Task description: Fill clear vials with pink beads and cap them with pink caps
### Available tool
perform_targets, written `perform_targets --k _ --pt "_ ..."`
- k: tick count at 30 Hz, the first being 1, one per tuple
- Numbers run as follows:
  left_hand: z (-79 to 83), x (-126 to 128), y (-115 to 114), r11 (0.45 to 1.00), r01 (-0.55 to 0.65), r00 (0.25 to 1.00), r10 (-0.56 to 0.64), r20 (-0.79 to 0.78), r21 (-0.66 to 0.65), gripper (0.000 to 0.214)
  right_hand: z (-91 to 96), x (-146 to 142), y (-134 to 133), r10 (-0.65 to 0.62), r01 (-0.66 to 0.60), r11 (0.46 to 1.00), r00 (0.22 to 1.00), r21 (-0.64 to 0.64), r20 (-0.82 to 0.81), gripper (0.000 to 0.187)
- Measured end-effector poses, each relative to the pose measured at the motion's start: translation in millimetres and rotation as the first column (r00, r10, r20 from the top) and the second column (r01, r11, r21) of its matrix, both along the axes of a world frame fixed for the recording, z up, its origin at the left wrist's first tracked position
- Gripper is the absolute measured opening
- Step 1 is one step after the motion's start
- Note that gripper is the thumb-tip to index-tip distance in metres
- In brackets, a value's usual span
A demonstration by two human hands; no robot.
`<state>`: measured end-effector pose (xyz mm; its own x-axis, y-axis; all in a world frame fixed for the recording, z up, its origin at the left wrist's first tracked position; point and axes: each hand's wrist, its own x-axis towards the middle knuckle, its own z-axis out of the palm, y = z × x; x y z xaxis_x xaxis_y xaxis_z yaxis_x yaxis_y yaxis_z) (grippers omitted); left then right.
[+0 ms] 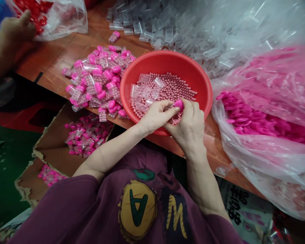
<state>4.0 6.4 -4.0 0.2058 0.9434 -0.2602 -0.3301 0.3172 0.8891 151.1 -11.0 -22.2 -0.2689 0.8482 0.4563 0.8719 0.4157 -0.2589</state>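
Observation:
Over a red plastic basin (167,61) my left hand (156,117) and my right hand (189,127) meet. Between their fingertips is a small transparent vial (172,106) with a bright pink cap (179,104). My left fingers pinch the vial's body, while my right fingers hold the cap end. Inside the basin lies a layer of small pink beads (171,89), with several empty transparent vials (143,90) resting on it. A heap of filled pink-capped vials (99,81) lies on the table just left of the basin.
A wooden table (53,57) bears a pile of empty vials (142,28) and a plastic bag of pink caps (251,118). A co-worker's hand (16,30) is at top left, beside a bag of red items (48,17). Below the table edge, a cardboard box (53,159) holds filled vials (87,135).

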Motion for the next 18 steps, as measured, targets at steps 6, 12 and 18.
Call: perform_targets --k 6,12,18 --pt "6.0 -2 1 0.999 0.033 0.999 -0.033 -0.006 -0.024 0.023 -6.5 7 12 0.061 -0.064 0.993 0.998 0.099 0.034 0.050" --pt "6.0 5 1 1.000 -0.030 0.998 0.030 -0.055 0.001 0.003 -2.1 5 18 0.059 -0.059 0.998 0.998 -0.022 -0.020 0.052" --pt "13.6 -47 -3 0.873 -0.375 0.842 0.462 -0.280 0.312 0.037 12.5 24 67 0.254 -0.361 0.867 0.913 -0.344 -0.318 0.094"
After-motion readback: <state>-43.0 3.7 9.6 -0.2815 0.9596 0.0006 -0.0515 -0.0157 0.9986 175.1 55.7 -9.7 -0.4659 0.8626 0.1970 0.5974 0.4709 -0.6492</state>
